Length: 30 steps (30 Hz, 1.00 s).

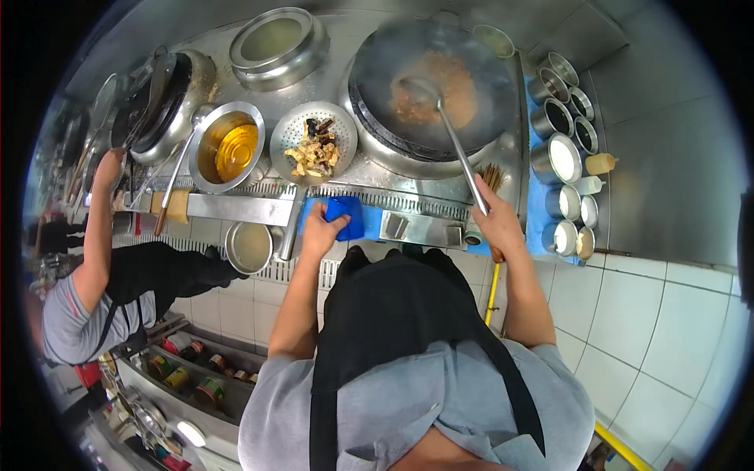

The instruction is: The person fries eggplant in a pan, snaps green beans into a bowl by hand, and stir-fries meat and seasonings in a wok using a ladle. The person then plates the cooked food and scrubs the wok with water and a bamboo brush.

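Note:
A long metal ladle (453,135) is in my right hand (499,222), its fingers wrapped round the handle. The bowl of the ladle rests in reddish-brown food in a large dark wok (377,94), and steam hangs over it. My left hand (324,229) grips a folded blue cloth (345,217) at the stove's front edge. Just beyond that hand, a perforated metal skimmer (284,149) holds browned pieces of food (316,149). To its left is a metal pot (202,153) with golden oil.
Seasoning containers (555,161) line the right side. A lidded-looking round pot (271,51) stands at the back. At the left, a co-worker's arm (98,228) reaches to another wok (169,110). A small pot (249,247) sits below the stove edge.

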Motion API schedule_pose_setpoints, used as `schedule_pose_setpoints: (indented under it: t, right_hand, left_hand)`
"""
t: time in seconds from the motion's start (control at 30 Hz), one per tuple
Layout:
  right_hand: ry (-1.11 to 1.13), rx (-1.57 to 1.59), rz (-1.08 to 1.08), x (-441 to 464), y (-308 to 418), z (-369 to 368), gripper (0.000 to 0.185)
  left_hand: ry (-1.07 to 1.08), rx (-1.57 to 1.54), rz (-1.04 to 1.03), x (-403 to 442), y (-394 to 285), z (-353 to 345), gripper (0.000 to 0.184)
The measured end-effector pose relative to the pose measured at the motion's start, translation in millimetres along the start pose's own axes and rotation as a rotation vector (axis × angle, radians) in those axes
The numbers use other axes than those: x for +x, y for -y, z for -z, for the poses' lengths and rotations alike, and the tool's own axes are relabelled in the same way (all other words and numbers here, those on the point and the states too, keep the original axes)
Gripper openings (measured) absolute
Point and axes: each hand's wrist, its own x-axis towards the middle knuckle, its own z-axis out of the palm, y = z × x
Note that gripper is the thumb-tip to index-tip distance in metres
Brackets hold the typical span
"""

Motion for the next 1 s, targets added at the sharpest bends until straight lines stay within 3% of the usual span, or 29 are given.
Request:
schedule_pose_setpoints:
  t: [0.13, 0.27, 0.37, 0.43, 0.53, 0.63, 0.67, 0.77, 0.9, 0.97, 1.0]
  right_hand:
    - [0.054, -0.096, -0.015, -11, -4, 19, 0.072]
    - [-0.120, -0.220, 0.013, 40, 6, -5, 0.071]
    - [-0.095, -0.053, 0.004, 62, 10, -36, 0.072]
    - [0.006, -0.116, -0.002, 39, 29, -22, 0.073]
    - [0.021, -0.113, 0.131, 14, 5, -2, 0.075]
    - [-0.044, -0.095, 0.113, 38, -21, 8, 0.075]
    - [-0.119, -0.132, 0.161, 56, -40, -3, 0.075]
    - [0.069, 0.125, -0.134, 66, -5, 0, 0.074]
    - [0.112, 0.112, 0.111, 42, -38, 9, 0.073]
    - [0.118, 0.040, 0.063, 30, -42, 24, 0.074]
    - [-0.088, -0.014, 0.330, 36, -70, 9, 0.074]
  left_hand:
    - [0.018, 0.320, -0.155, -12, -12, -9, 0.047]
    - [-0.027, 0.553, -0.393, -3, -3, -7, 0.061]
    - [-0.327, 0.577, -0.445, -17, -13, 30, 0.060]
    - [-0.453, 0.706, -0.430, -18, 6, 63, 0.056]
    - [-0.251, 0.601, -0.071, -12, 66, 94, 0.047]
    - [0.202, -0.058, 0.351, 1, 65, 107, 0.039]
    - [0.205, -0.265, 0.459, -2, 37, 104, 0.030]
    - [0.255, -0.446, 0.439, -5, 20, 95, 0.023]
    - [0.189, -0.400, 0.370, -37, -9, 75, 0.015]
    - [0.130, -0.393, 0.347, -62, -23, 66, 0.013]
    - [0.108, -0.384, 0.345, -80, -32, 62, 0.012]
